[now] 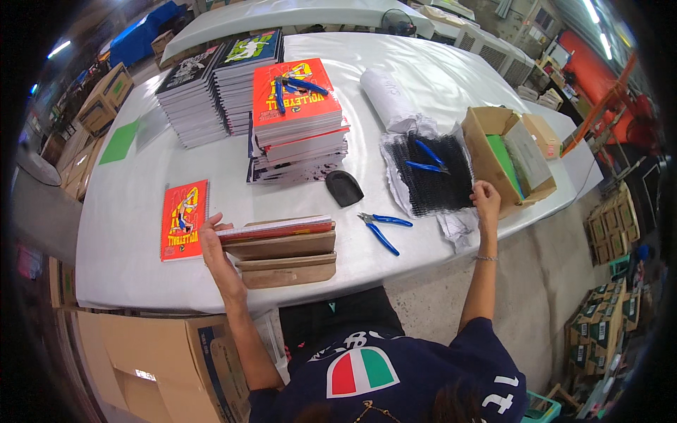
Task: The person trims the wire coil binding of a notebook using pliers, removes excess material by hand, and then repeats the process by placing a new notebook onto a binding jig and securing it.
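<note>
My left hand (223, 255) grips the left end of a notebook (278, 229) that stands on edge in a slotted brown wooden holder (285, 271). My right hand (486, 201) is closed in a pinch at the right edge of a pile of black spiral binding coils (430, 187), which lies on crumpled white wrapping. The fingers hide most of the coil end there. Blue-handled cutters (427, 166) rest on the pile, and a second pair of cutters (384, 229) lies with jaws apart between my hands. One red notebook (185, 220) lies flat beyond my left hand.
Tall stacks of red notebooks (296, 116) and black notebooks (190, 99) stand farther back, with more cutters (300, 88) on the red ones. A black scoop-shaped piece (344, 188), a white roll (386, 99) and an open carton (486, 134) share the white table (127, 211).
</note>
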The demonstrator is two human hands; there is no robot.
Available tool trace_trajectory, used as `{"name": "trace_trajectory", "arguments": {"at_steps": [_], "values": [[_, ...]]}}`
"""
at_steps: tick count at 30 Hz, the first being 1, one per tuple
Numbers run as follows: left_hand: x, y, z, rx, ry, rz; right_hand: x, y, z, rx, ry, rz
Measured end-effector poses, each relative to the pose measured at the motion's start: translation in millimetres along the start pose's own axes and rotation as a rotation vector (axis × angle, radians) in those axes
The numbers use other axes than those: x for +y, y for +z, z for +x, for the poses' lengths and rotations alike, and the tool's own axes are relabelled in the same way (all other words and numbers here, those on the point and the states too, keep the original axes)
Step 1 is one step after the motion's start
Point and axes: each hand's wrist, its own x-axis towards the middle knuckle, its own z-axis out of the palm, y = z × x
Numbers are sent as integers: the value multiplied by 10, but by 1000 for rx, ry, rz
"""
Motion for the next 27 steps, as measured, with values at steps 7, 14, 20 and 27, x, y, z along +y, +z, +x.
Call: {"name": "trace_trajectory", "arguments": {"at_steps": [7,14,20,27], "values": [[92,250,-171,177,370,341,-825,217,-272,-49,-204,583],[296,751,-515,-152,583,845,-1660,904,-1008,-631,-399,369],[227,952,-456,-200,566,862,-1709,1399,-1451,-963,-470,24],[203,974,-424,-200,559,896,-1698,1484,-1468,-1008,-542,29]]}}
